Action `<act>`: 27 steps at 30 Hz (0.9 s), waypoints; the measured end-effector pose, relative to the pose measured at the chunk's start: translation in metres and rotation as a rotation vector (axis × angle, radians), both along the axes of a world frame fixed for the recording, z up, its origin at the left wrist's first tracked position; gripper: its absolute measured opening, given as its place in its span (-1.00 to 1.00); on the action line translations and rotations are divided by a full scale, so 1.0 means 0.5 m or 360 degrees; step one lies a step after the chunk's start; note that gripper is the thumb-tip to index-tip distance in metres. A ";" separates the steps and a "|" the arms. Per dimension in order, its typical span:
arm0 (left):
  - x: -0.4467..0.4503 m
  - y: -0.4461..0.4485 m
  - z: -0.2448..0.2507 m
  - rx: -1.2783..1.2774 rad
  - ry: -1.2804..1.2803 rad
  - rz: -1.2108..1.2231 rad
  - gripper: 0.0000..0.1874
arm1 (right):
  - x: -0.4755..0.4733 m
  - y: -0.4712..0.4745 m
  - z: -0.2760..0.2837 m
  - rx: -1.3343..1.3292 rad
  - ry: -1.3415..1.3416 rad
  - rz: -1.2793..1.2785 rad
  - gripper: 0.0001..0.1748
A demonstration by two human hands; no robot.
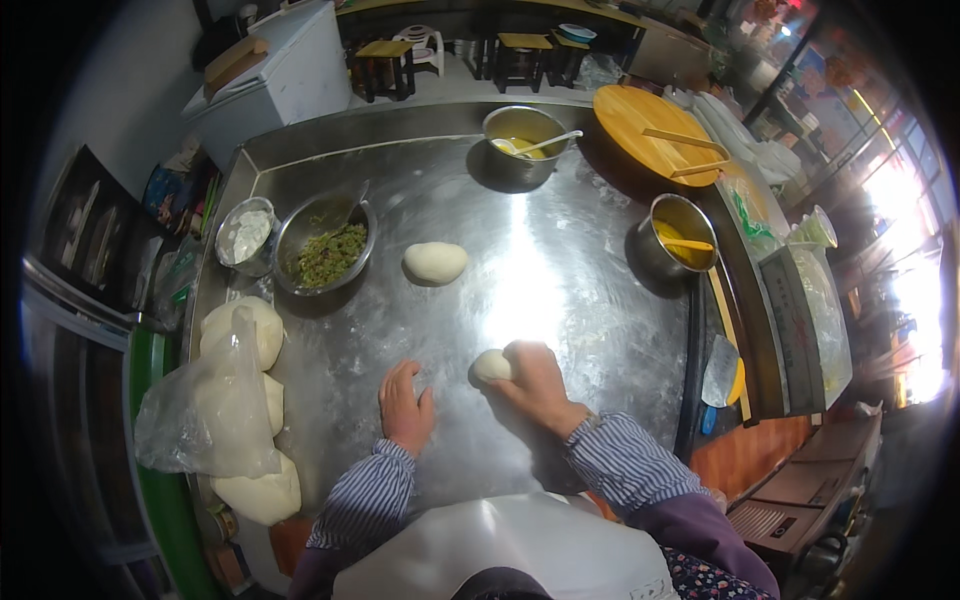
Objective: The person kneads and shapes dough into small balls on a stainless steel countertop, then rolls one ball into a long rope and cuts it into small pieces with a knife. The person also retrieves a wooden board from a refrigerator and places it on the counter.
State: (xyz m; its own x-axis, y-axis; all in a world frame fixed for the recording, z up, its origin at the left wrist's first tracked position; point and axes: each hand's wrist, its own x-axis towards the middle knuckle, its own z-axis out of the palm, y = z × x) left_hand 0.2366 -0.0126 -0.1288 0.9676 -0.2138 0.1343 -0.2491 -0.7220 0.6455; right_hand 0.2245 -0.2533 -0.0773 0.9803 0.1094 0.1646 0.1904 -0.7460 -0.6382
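Observation:
My right hand [536, 382] is curled around a small ball of dough [493, 367] on the stainless steel worktop [360, 330]. The dough's left side shows; the palm and fingers hide the rest. To the left, my left hand [407, 409] is empty, its fingers loosely bent and the thumb apart, at or just above the metal. A second, oval dough piece [436, 262] lies farther back. Several big dough lumps [259, 487] sit along the left edge, partly covered by a clear plastic bag [217, 420].
A bowl of chopped green filling [330, 255] stands beside a container of white powder [250, 236] at back left. Pots of yellow liquid, one at the back [525, 124] and one at right [679, 236], hold spoons. A round wooden lid [649, 135] and a scraper [720, 367] lie rightward.

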 end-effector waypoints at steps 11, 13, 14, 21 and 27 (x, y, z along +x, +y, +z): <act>-0.004 0.005 -0.007 -0.0111 -0.0028 0.0016 -0.56 | -0.121 -0.095 0.023 -0.0744 0.0098 -0.0207 -0.26; -0.004 0.005 -0.006 -0.0127 -0.0030 0.0028 -0.55 | -0.061 -0.104 0.001 -0.0748 -0.0011 -0.0276 -0.25; -0.003 0.004 -0.005 -0.0116 -0.0043 0.0020 -0.55 | -0.017 -0.117 -0.010 -0.0750 -0.0060 -0.0291 -0.27; -0.005 0.005 -0.003 -0.0080 -0.0057 0.0063 -0.57 | 0.274 -0.197 -0.070 -0.0688 0.0082 -0.0846 -0.18; 0.001 -0.002 -0.017 -0.0122 -0.0082 0.0094 -0.57 | 0.025 -0.111 -0.011 -0.0510 0.0305 -0.0463 -0.14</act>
State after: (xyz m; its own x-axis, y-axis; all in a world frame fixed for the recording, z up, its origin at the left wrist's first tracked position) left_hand 0.2368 -0.0138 -0.1373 0.9696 -0.1438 0.1979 -0.2419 -0.6855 0.6867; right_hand 0.2370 -0.3087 -0.0829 0.9872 -0.1583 -0.0194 -0.1542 -0.9159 -0.3706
